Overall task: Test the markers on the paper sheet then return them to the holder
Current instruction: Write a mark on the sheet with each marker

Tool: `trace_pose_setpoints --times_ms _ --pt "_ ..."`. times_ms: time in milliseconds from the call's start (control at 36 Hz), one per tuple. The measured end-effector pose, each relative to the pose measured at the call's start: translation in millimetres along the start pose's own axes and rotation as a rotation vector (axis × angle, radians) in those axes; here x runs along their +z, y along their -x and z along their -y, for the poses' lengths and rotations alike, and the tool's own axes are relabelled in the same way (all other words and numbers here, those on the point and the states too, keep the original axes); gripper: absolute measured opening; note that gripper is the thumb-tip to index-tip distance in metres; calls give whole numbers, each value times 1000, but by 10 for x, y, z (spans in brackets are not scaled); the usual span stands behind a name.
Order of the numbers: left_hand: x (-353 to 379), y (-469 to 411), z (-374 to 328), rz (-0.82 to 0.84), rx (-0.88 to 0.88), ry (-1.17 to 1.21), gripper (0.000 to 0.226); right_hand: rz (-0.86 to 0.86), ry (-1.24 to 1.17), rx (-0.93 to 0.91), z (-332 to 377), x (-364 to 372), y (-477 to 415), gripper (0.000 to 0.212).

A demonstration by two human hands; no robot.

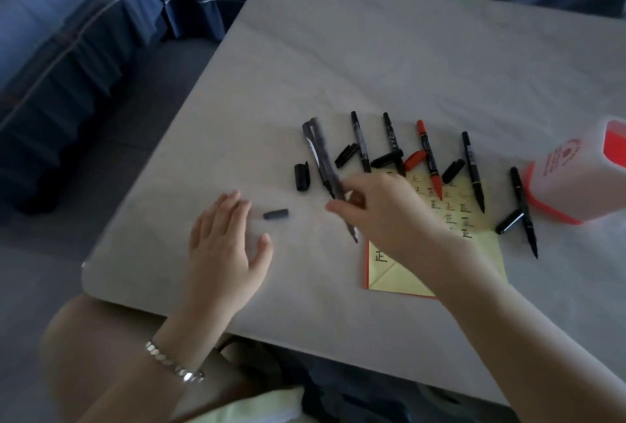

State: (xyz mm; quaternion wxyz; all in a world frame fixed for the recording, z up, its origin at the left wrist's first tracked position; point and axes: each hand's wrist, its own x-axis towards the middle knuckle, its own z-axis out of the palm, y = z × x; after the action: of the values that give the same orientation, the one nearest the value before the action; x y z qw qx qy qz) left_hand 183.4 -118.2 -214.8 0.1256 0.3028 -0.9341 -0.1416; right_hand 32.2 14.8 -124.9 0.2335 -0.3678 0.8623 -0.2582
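Right hand [382, 209] pinches a blurred dark grey marker [324, 158] between thumb and fingers, at the left edge of the yellow written-on paper sheet [399, 278]. Left hand [223, 239] lies open, fingers loosely spread, beside a small dark cap [275, 214]. The white-and-red plastic holder [576, 178] stands far right.

Pale grey marbled table [372, 50] with a rounded corner, blue striped sofa [84, 33] behind its far edge, grey floor [27, 287], dim light.
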Motion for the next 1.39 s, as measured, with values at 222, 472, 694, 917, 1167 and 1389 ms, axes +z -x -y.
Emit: trace_pose_setpoints --times_ms 222,472,694,917,1167,1389 --pt "27 -14 13 -20 -2 -14 53 110 331 9 230 335 -338 25" --pt "37 -19 9 -4 -24 -7 54 -123 217 33 86 186 -426 21" --pt "38 -23 12 -19 -26 3 53 -84 282 159 72 140 -709 27" --pt "27 -19 18 -16 -23 -12 53 -109 137 195 74 232 -677 13" --pt "-59 33 -2 -27 75 -57 47 -127 -864 301 -248 -90 94 10" --pt "-73 142 -559 -46 319 158 40 -523 -901 219 -633 -107 769 12"
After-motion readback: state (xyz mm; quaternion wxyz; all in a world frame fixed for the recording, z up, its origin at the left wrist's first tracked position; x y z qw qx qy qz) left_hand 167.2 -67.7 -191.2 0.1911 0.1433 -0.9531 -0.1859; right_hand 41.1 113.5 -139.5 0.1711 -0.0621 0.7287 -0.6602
